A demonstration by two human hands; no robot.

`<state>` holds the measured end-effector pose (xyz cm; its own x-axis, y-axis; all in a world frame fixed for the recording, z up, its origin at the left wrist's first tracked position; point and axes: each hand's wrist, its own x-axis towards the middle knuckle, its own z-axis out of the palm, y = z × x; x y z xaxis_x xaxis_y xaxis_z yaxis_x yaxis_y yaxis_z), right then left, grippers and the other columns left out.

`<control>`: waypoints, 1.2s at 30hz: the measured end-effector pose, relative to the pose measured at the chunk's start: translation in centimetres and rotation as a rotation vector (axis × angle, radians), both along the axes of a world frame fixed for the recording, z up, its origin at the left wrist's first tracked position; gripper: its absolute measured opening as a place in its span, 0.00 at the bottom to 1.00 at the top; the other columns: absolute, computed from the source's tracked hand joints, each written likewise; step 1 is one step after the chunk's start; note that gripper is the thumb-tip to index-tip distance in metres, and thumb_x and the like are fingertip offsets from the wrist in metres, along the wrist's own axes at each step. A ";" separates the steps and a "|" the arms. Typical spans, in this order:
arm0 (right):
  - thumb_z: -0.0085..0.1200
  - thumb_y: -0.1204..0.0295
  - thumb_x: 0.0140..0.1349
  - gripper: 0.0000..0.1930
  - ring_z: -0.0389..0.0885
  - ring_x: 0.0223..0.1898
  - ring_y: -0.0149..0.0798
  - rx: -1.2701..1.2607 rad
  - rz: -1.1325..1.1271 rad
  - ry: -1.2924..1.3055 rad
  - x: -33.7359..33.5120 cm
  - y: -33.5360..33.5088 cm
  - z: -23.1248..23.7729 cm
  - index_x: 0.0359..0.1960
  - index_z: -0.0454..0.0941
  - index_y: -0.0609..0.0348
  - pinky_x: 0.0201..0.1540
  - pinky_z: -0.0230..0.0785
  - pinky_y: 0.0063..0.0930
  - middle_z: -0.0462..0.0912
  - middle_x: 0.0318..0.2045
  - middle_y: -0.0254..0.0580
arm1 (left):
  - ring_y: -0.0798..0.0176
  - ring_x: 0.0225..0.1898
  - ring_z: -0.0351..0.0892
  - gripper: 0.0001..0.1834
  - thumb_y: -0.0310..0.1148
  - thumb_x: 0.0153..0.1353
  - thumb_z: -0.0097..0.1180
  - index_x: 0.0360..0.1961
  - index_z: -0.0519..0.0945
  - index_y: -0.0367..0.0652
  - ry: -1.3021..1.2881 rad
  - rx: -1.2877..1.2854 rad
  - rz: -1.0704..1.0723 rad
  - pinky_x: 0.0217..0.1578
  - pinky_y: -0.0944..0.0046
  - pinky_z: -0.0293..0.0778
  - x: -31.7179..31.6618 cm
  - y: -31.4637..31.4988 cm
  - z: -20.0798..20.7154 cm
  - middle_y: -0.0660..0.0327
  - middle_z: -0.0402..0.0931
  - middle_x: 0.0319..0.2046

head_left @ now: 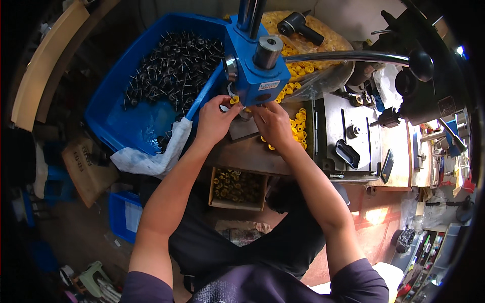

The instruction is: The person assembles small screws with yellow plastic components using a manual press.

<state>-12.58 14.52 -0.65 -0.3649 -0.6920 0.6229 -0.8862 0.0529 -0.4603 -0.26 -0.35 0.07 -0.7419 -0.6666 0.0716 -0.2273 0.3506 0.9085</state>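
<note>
My left hand (213, 120) pinches a small yellow plastic cap (234, 100) between thumb and fingertips, left of the blue lever press (263, 76). Just under the press head, my right hand (273, 123) has its fingers closed together by the ram; what they grip, if anything, is hidden. Between the hands, part of the metal press base (243, 130) shows. Left of the press, a big blue bin (108, 118) holds many black round parts with metal pins (174, 65). Loose yellow caps (300, 126) lie beside my right hand.
The press's long lever (348, 55) reaches right to a black knob. A plastic bag of yellow caps (328, 40) sits behind, with a black tool (300, 28) on top. A cardboard box (237, 206) of yellow and dark pieces stands below the bench. At right stands a drill machine (429, 86).
</note>
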 end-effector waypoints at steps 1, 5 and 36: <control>0.60 0.81 0.52 0.13 0.82 0.38 0.52 -0.008 0.074 0.044 -0.1 0.3 0.3 0.41 0.85 0.59 0.39 0.75 0.43 0.81 0.40 0.46 | 0.59 0.35 0.84 0.19 0.39 0.59 0.68 0.44 0.83 0.34 -0.002 -0.007 -0.010 0.37 0.61 0.77 0.0 -0.1 -0.1 0.54 0.84 0.36; 0.59 0.82 0.51 0.15 0.82 0.40 0.50 0.012 0.112 0.096 -0.5 0.7 0.2 0.42 0.86 0.59 0.41 0.75 0.41 0.81 0.42 0.45 | 0.59 0.36 0.84 0.18 0.36 0.60 0.68 0.46 0.83 0.33 0.066 0.042 -0.002 0.39 0.61 0.78 -0.4 -0.1 -0.8 0.52 0.84 0.40; 0.62 0.76 0.60 0.09 0.82 0.32 0.47 0.058 -0.145 -0.339 -0.5 2.4 1.6 0.42 0.85 0.59 0.37 0.75 0.38 0.80 0.37 0.46 | 0.47 0.47 0.80 0.17 0.36 0.60 0.66 0.45 0.81 0.35 0.036 -0.296 -0.183 0.46 0.55 0.76 -0.5 0.9 0.5 0.52 0.78 0.44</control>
<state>-13.11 16.95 0.96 -0.6407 -0.6488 0.4106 -0.6650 0.2017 -0.7191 -0.77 0.58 0.62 -0.8406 -0.4692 0.2705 -0.1059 0.6322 0.7675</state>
